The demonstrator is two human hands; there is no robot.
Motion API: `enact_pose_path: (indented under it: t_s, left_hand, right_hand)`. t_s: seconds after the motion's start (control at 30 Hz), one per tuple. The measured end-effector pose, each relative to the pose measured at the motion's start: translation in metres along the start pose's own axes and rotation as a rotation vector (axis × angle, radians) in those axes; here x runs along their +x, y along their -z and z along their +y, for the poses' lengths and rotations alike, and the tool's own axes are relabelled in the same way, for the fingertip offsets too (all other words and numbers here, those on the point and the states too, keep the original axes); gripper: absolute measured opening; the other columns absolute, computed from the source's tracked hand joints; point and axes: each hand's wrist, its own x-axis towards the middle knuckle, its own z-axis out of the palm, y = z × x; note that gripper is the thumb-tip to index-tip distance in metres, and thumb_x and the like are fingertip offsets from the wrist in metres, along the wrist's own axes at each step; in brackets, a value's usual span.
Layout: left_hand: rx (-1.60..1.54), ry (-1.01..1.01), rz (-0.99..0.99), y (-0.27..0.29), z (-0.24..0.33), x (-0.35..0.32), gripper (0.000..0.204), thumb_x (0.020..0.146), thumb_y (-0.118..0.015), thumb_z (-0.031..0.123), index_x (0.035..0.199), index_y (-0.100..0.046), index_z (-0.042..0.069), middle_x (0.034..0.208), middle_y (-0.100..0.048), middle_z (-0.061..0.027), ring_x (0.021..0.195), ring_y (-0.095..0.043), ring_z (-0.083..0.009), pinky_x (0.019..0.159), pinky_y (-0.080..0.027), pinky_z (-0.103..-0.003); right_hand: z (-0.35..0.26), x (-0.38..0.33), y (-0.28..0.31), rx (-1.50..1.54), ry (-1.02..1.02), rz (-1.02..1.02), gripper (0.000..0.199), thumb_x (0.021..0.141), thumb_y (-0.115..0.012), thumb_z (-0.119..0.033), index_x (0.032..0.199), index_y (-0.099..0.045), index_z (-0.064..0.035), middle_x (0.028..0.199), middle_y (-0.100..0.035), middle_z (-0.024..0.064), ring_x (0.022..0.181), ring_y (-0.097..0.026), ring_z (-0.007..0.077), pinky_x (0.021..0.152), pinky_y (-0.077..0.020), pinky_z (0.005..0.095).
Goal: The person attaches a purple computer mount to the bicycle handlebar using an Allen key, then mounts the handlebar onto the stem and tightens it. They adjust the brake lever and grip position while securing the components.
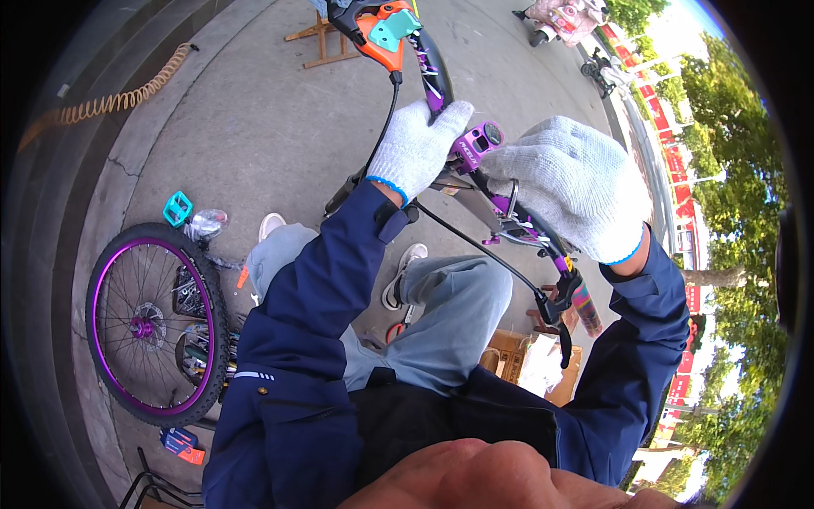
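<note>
A black and purple bicycle handlebar [433, 72] runs slantwise in front of me, with a purple stem [481, 142] at its middle. My left hand [411, 153], in a white knit glove with a blue cuff, is closed round the bar beside the stem. Just right of the stem is my gloved right hand [577, 182], its fingers curled together; what they hold is hidden. A thin dark bent rod or cable shows below those fingers. An orange brake lever [381, 38] sits at the far end, and a black brake lever [561, 327] hangs by the multicoloured grip [586, 307].
To the left lies a wheel [212, 293] with a purple rim, near a teal pedal [177, 209] and several tools. A coiled hose [127, 102] runs along the step. An open cardboard box [507, 352] stands right of my legs. A wooden stool [322, 49] is farther off.
</note>
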Motion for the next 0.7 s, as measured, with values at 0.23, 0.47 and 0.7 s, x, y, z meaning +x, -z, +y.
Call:
enact_pose_path:
  t_s: [0.23, 0.47, 0.7]
  left_hand:
    - [-0.057, 0.026, 0.021, -0.001, -0.006, 0.003, 0.049, 0.107, -0.074, 0.042, 0.106, -0.074, -0.007, 0.083, -0.073, -0.0115, 0.073, -0.07, -0.0187, 0.069, -0.057, -0.036]
    - [-0.075, 0.016, 0.022, -0.003, -0.008, 0.004, 0.047, 0.108, -0.075, 0.041, 0.108, -0.075, -0.006, 0.084, -0.073, -0.01, 0.074, -0.067, -0.0166, 0.069, -0.056, -0.035]
    - [-0.1, -0.096, 0.007, -0.003, -0.015, 0.003, 0.043, 0.109, -0.075, 0.037, 0.112, -0.075, -0.005, 0.086, -0.073, -0.0092, 0.076, -0.066, -0.0143, 0.071, -0.056, -0.033]
  right_hand:
    - [-0.016, 0.004, -0.003, -0.227, 0.18, -0.19, 0.05, 0.09, -0.076, -0.023, 0.14, -0.073, -0.0236, 0.138, -0.075, 0.0082, 0.078, -0.075, 0.0273, 0.064, -0.059, 0.0357]
    - [-0.033, 0.01, -0.009, -0.008, -0.227, -0.194, 0.048, 0.093, -0.084, -0.034, 0.138, -0.074, -0.0186, 0.102, -0.081, 0.006, 0.085, -0.08, 0.0264, 0.073, -0.0633, 0.0375]
    - [-0.036, 0.007, -0.019, 0.152, -0.333, -0.033, 0.069, 0.093, -0.09, -0.036, 0.152, -0.063, -0.0105, 0.115, -0.081, 0.013, 0.08, -0.079, 0.0244, 0.073, -0.0631, 0.0352]
